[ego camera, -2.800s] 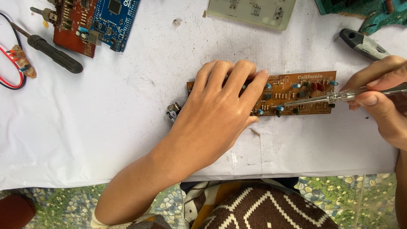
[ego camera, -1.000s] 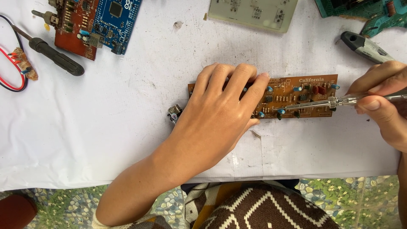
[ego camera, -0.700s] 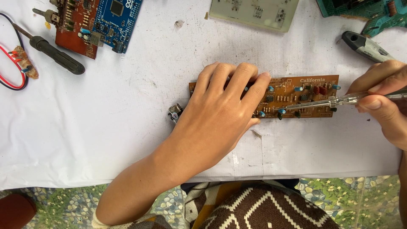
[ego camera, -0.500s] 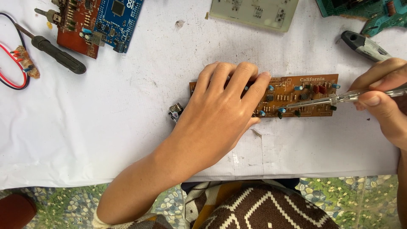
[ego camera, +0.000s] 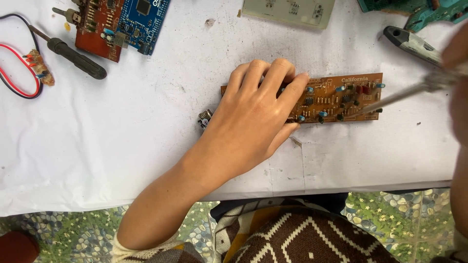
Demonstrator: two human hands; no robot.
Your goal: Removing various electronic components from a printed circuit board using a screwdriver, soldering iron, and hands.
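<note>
A long orange-brown circuit board (ego camera: 341, 97) with small blue and dark parts lies on the white-covered table. My left hand (ego camera: 256, 114) rests flat on its left half, fingers spread over the components, pressing it down. My right hand (ego camera: 458, 83) is blurred at the right edge and grips a thin metal-tipped tool (ego camera: 404, 92). The tool's tip touches the board near its right end.
At the back left lie a black-handled screwdriver (ego camera: 73, 56), red and black wires (ego camera: 19, 73), and a red board (ego camera: 100, 24) beside a blue board (ego camera: 144, 22). A pale board (ego camera: 292, 9) sits at the back centre, a grey-handled tool (ego camera: 412, 45) at the back right.
My right hand has shifted to the right and up, now blurred at the frame edge. The tool tip stays on the board. My left hand has not moved.
</note>
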